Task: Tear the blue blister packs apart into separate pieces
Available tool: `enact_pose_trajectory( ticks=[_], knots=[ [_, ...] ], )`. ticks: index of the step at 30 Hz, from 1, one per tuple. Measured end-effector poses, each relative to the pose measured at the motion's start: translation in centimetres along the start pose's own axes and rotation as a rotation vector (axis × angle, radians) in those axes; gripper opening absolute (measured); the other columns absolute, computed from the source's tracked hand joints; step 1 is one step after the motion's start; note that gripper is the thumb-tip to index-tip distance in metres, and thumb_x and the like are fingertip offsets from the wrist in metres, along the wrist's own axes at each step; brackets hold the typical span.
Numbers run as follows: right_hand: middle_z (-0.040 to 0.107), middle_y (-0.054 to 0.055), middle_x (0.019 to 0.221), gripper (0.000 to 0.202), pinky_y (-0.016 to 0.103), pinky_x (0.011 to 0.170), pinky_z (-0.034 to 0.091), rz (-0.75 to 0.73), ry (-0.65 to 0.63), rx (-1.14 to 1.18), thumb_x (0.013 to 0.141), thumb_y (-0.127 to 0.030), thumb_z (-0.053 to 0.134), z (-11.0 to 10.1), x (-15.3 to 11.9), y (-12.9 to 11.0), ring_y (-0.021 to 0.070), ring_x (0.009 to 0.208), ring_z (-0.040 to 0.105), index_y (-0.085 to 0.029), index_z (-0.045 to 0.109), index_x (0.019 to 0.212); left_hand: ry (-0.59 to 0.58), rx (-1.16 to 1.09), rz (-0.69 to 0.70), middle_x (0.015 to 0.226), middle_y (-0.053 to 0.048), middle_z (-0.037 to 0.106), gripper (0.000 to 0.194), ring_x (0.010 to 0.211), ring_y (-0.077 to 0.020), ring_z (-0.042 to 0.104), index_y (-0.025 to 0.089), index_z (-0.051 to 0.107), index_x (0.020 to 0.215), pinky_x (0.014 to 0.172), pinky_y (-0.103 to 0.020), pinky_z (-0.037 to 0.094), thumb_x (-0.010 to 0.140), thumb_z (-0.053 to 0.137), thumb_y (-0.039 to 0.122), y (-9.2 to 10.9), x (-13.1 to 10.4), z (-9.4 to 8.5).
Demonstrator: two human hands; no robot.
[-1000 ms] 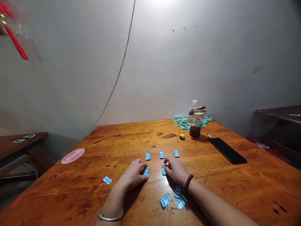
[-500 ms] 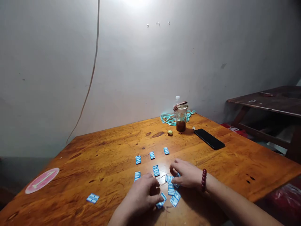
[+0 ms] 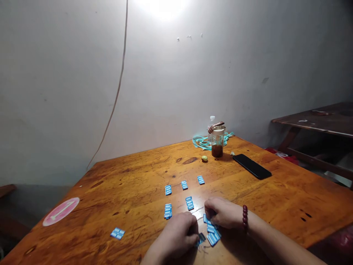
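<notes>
Small flat blue-and-white rectangular pieces lie about the table in little groups. My left hand [image 3: 179, 232] is closed, thumb and fingers pinching a blurred, darker-looking blue-and-white piece [image 3: 202, 239] at its right. My right hand [image 3: 225, 212] has its fingertips pressed together over the upper part of a loose pile of pieces [image 3: 213, 237]; what they hold is hidden. Beyond the left hand sit two groups, a near-left stack [image 3: 168, 211] and a near-middle stack [image 3: 189, 202]. Farther back are a left group [image 3: 168, 190], a middle group [image 3: 184, 185] and a right group [image 3: 201, 180].
A separate square of pieces [image 3: 117, 233] lies left, near a pink round mark [image 3: 61, 211]. Toward the back stand a jar of brown liquid [image 3: 217, 147], a clear bottle [image 3: 212, 119], turquoise straps [image 3: 201, 142], a yellowish lump [image 3: 204, 158] and a black phone [image 3: 252, 166].
The whole view has shifted slightly. My right fingers have closed together over the pile, and my left fingers have drawn in around a piece.
</notes>
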State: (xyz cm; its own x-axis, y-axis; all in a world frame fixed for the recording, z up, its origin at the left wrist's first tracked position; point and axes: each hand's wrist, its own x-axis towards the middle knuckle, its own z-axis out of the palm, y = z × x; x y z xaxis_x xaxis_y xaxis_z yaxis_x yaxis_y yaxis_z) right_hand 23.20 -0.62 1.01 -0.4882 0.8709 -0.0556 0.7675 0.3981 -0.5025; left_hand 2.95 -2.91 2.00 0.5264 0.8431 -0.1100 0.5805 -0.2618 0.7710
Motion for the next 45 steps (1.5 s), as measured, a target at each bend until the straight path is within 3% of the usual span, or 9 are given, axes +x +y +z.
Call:
enact_pose_trajectory(
  ticks=[5,11,15,18,23,28,35,41,45],
  knots=[
    [0.062,0.003,0.071,0.017,0.022,0.051,0.028,-0.017,-0.058,-0.164,0.055,-0.024,0.060,-1.6,1.8,-1.3,0.0157,0.063,0.052,-0.021,0.064,0.071,0.162,-0.017,0.065,0.058,0.002,0.053,0.004,0.056,-0.0113,0.043,0.018,0.053,0.059,0.048,-0.020,0.028,0.062,0.053,0.021,0.0,0.2,0.0],
    [0.061,0.001,0.069,0.012,0.020,0.051,0.030,0.006,0.182,0.047,0.067,-0.026,0.053,-2.9,5.1,-1.6,0.0126,0.063,0.051,-0.019,0.061,0.073,0.523,-0.349,0.050,0.053,0.004,0.048,0.012,0.050,-0.0097,0.047,0.018,0.045,0.064,0.046,-0.019,0.033,0.071,0.049,0.026,-1.3,1.8,-1.5],
    [0.060,-0.001,0.066,0.018,0.018,0.046,0.030,0.029,-0.068,0.161,0.060,-0.026,0.059,-3.2,4.2,0.7,0.0112,0.057,0.050,-0.019,0.061,0.076,0.610,-0.536,0.033,0.061,0.003,0.051,0.012,0.054,-0.0096,0.050,0.018,0.048,0.072,0.050,-0.020,0.041,0.070,0.053,0.029,-1.5,2.3,-2.0],
    [0.060,-0.001,0.068,0.026,0.019,0.046,0.030,-0.024,-0.249,0.109,0.055,-0.032,0.064,-3.3,3.1,1.2,0.0114,0.057,0.050,-0.020,0.062,0.078,0.604,-0.525,0.068,0.068,0.002,0.053,0.012,0.061,-0.0102,0.051,0.018,0.052,0.077,0.057,-0.022,0.046,0.071,0.052,0.027,-1.2,2.2,-1.8],
    [0.060,0.001,0.076,0.037,0.020,0.050,0.031,-0.136,-0.188,-0.105,0.043,-0.036,0.071,-2.5,2.7,-0.6,0.0148,0.065,0.050,-0.021,0.064,0.076,0.614,-0.490,0.040,0.066,0.002,0.055,0.014,0.060,-0.0105,0.052,0.018,0.055,0.077,0.057,-0.022,0.046,0.070,0.053,0.028,-1.0,2.3,-1.6],
    [0.064,-0.001,0.069,0.021,0.019,0.047,0.031,-0.141,-0.234,-0.112,0.053,-0.021,0.061,-1.9,3.0,-1.0,0.0126,0.060,0.053,-0.022,0.066,0.074,0.597,-0.468,0.043,0.068,0.001,0.055,0.013,0.060,-0.0105,0.052,0.017,0.055,0.078,0.057,-0.022,0.046,0.071,0.052,0.028,-1.4,2.5,-1.7],
    [0.066,-0.001,0.072,0.023,0.016,0.047,0.034,-0.095,-0.319,-0.044,0.057,-0.018,0.054,-2.0,3.6,-0.1,0.0108,0.060,0.055,-0.020,0.066,0.077,0.560,-0.455,0.071,0.068,0.001,0.056,0.013,0.060,-0.0102,0.051,0.017,0.055,0.079,0.057,-0.021,0.044,0.073,0.050,0.027,-1.4,2.5,-1.5],
    [0.060,-0.001,0.064,0.019,0.015,0.044,0.036,-0.041,-0.417,0.300,0.061,-0.018,0.056,-2.9,3.7,0.6,0.0082,0.053,0.050,-0.015,0.063,0.079,0.531,-0.585,-0.004,0.068,0.000,0.059,0.018,0.059,-0.0104,0.054,0.016,0.059,0.080,0.054,-0.020,0.043,0.069,0.056,0.031,-1.4,2.5,-1.6],
    [0.047,-0.006,0.051,0.011,0.015,0.039,0.031,-0.037,-0.279,0.649,0.068,-0.019,0.052,-2.4,3.7,-0.5,0.0043,0.041,0.039,-0.015,0.056,0.077,0.530,-0.740,-0.086,0.065,-0.001,0.059,0.022,0.059,-0.0113,0.056,0.015,0.059,0.076,0.052,-0.019,0.043,0.065,0.061,0.033,-1.7,2.6,-1.5]
  ],
)
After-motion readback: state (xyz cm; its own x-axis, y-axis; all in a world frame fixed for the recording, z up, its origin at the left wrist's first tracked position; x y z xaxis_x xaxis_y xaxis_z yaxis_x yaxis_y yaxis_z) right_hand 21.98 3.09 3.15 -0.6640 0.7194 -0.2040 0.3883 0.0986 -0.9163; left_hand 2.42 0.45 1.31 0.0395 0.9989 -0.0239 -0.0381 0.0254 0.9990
